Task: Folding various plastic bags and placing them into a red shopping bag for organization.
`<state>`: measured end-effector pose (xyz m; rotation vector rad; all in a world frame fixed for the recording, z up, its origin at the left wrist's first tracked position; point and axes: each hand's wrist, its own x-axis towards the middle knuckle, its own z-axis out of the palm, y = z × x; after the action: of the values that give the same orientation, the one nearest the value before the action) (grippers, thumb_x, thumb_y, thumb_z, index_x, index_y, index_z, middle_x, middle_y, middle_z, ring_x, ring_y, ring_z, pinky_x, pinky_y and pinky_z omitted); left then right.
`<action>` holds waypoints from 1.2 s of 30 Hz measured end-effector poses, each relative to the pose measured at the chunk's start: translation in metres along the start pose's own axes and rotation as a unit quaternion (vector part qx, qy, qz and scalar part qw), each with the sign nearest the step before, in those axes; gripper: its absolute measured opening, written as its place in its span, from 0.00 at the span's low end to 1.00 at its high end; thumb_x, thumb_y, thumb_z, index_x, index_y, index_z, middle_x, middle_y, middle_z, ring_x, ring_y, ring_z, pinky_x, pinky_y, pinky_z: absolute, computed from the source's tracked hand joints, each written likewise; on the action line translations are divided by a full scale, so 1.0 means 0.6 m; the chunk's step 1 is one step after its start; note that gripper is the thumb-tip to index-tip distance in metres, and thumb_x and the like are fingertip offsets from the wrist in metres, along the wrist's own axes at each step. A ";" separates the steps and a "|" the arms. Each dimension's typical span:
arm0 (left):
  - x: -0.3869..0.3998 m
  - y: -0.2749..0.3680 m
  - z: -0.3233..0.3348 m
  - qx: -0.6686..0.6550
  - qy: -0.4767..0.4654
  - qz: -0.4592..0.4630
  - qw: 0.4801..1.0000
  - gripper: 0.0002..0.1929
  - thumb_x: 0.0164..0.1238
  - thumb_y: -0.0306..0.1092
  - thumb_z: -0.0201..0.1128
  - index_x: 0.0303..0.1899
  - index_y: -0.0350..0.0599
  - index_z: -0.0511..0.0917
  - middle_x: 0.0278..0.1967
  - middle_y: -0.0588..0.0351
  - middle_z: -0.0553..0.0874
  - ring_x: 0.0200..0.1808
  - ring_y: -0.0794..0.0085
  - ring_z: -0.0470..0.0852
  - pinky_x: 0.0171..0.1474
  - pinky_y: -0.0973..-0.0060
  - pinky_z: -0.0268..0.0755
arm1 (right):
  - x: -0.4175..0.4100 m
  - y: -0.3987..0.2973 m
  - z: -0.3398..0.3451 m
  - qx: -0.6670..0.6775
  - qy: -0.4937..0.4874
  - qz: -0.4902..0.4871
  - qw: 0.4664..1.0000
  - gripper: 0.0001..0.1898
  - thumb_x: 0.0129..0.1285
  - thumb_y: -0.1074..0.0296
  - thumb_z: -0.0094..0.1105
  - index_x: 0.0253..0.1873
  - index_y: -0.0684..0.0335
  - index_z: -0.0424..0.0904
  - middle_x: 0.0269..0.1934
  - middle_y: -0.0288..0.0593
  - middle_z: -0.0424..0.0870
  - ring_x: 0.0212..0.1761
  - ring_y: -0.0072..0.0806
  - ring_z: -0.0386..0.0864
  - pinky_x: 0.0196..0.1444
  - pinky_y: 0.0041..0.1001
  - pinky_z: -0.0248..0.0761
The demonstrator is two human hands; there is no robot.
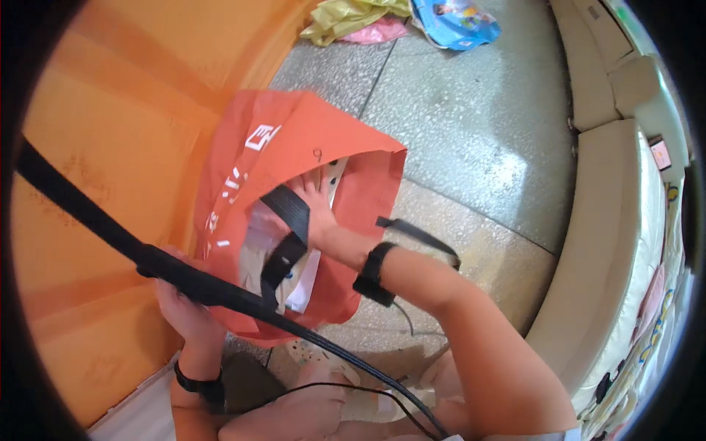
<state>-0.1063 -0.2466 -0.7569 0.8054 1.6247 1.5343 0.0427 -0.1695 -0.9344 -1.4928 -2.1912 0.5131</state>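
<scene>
A red-orange fabric bag [353, 132] with white printing and black strap handles stands on the floor before me, its mouth gaping upward. My right hand [317, 206] reaches into it, fingers spread over the contents. One black strap [289, 212] crosses beside the thumb of that hand. Inside are pale items, among them a white thing with dark spots [336, 173] and some clear plastic [268, 229]. My left hand [185, 314] is against the bag's left side. A thick black cable [220, 295] passes in front of that hand and hides part of its grip.
An orange panel [127, 165] rises close on the left. Along the right runs a cream upholstered bed edge [595, 231]. Yellow [358, 16], pink [378, 31] and blue [455, 25] plastic bags lie on the speckled floor [452, 116] at the far end.
</scene>
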 end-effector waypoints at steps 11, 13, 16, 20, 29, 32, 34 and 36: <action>-0.047 -0.036 0.048 -0.083 -0.222 -0.036 0.971 0.14 0.72 0.42 0.47 0.43 0.39 0.67 0.31 0.46 0.84 0.30 0.65 0.86 0.34 0.74 0.80 | 0.050 0.044 0.128 0.192 0.109 0.050 0.974 0.20 0.56 0.58 0.56 0.52 0.59 0.78 0.54 0.50 0.76 0.57 0.47 0.72 0.60 0.47 0.61; -0.047 -0.039 0.053 -0.062 -0.246 -0.029 0.967 0.14 0.72 0.42 0.47 0.41 0.39 0.67 0.33 0.42 0.85 0.30 0.63 0.86 0.35 0.74 0.81 | 0.003 0.083 0.112 0.179 0.064 0.067 0.980 0.20 0.56 0.59 0.56 0.53 0.59 0.78 0.55 0.50 0.75 0.59 0.47 0.70 0.61 0.49 0.60; -0.049 -0.053 0.056 -0.044 -0.357 -0.033 0.932 0.17 0.72 0.44 0.48 0.47 0.36 0.69 0.41 0.42 0.85 0.40 0.61 0.86 0.44 0.70 0.80 | -0.068 0.158 0.082 0.174 -0.009 0.099 0.980 0.21 0.55 0.59 0.56 0.54 0.59 0.78 0.58 0.50 0.73 0.62 0.47 0.67 0.62 0.51 0.58; -0.039 -0.079 0.102 0.215 -0.517 -0.012 0.828 0.27 0.69 0.50 0.54 0.60 0.38 0.67 0.58 0.40 0.75 0.60 0.52 0.74 0.62 0.57 0.67 | -0.124 0.261 -0.024 0.158 -0.006 0.026 0.987 0.20 0.53 0.64 0.57 0.52 0.60 0.78 0.53 0.50 0.75 0.57 0.48 0.70 0.56 0.49 0.62; 0.080 -0.315 0.103 0.443 -0.586 0.270 0.622 0.43 0.52 0.55 0.67 0.67 0.44 0.62 0.71 0.41 0.55 0.73 0.43 0.47 0.72 0.44 0.35 | -0.072 0.422 -0.200 0.028 0.214 0.183 0.959 0.11 0.65 0.64 0.55 0.38 0.64 0.82 0.33 0.52 0.82 0.37 0.47 0.80 0.41 0.39 0.71; 0.153 -0.229 0.207 0.542 -0.361 0.383 0.656 0.46 0.49 0.54 0.69 0.69 0.46 0.59 0.72 0.43 0.51 0.74 0.43 0.45 0.71 0.43 0.36 | 0.056 0.423 -0.263 -0.006 0.216 0.150 0.965 0.10 0.66 0.64 0.54 0.41 0.63 0.82 0.35 0.52 0.83 0.39 0.48 0.81 0.42 0.39 0.72; 0.211 -0.236 0.239 0.544 -0.326 0.368 0.680 0.48 0.49 0.57 0.69 0.70 0.48 0.58 0.73 0.43 0.49 0.74 0.43 0.43 0.71 0.41 0.35 | 0.148 0.399 -0.293 -0.050 0.189 0.107 0.975 0.10 0.65 0.63 0.54 0.44 0.61 0.81 0.40 0.50 0.83 0.43 0.46 0.81 0.46 0.40 0.71; 0.260 -0.309 0.233 0.614 -0.349 0.297 0.643 0.52 0.47 0.65 0.66 0.72 0.50 0.54 0.74 0.44 0.45 0.75 0.44 0.38 0.70 0.39 0.30 | 0.223 0.377 -0.322 -0.079 0.157 0.093 0.980 0.11 0.65 0.62 0.55 0.47 0.59 0.80 0.43 0.48 0.83 0.46 0.45 0.80 0.49 0.41 0.70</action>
<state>-0.0596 -0.0567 -0.9570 2.4644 1.6401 -0.0075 0.2801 0.0457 -0.8732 -1.7409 -1.8954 0.1468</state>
